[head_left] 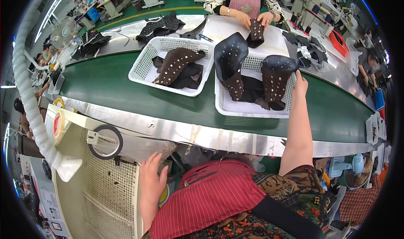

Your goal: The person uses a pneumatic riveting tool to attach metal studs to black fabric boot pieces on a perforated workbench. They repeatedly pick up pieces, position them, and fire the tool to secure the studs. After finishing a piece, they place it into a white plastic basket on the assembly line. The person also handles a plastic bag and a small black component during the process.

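The 2 baskets (145,64) (252,109) are white perforated plastic. The studded pieces (275,81) look like dark matt leather with shiny metal rivets. The belt (105,85) is smooth green, edged by a dull metal rail (210,136).

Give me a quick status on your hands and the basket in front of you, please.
Right hand at far right rim of white basket, touching studded dark boot piece. Left hand down by perforated panel, holding nothing. Second basket beside, apart.

My right hand (300,86) touches the rim of a white basket (252,109) holding studded dark boot pieces (275,81) on the green conveyor (109,85); my left hand (150,180) rests low.
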Demonstrator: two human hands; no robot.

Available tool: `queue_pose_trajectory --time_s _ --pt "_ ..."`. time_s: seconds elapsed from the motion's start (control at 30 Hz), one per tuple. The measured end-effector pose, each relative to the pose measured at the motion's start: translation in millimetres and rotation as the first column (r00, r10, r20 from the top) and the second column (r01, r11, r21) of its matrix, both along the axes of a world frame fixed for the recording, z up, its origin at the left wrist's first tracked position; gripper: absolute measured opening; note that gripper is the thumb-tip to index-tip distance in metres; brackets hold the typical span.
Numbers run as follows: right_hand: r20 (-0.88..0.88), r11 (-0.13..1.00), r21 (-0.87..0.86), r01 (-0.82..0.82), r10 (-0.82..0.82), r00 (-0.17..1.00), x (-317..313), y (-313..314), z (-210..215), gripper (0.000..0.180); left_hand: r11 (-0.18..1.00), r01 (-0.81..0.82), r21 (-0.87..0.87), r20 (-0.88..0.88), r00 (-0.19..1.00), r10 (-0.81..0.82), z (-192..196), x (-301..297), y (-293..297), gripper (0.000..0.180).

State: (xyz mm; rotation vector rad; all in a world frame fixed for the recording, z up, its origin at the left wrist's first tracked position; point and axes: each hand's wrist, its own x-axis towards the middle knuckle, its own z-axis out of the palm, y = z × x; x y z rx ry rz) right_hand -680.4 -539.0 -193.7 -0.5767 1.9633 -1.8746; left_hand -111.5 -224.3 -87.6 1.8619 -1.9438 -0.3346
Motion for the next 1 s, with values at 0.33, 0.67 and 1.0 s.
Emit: queue_pose_trajectory --time_s 0.33,0.67,1.0 --pt "-0.339 0.743 -0.033 -0.669 0.621 0.707 174.6 36.3 64.0 0.022 0.996 -0.038 0.075 -0.157 0.986 0.049 -36.9 4.2 18.8 0.031" --pt "-0.831 0.307 0.492 -0.814 0.443 -0.335 351.9 42.4 18.5 0.040 0.995 -0.036 0.091 -0.121 0.992 0.047 -39.8 0.5 -0.8 0.024" --pt "-0.740 0.456 0.663 -0.594 0.518 -0.428 299.8 31.0 -0.4 0.038 0.984 -0.078 0.162 -0.110 0.989 0.096 -46.9 12.9 9.0 0.023"
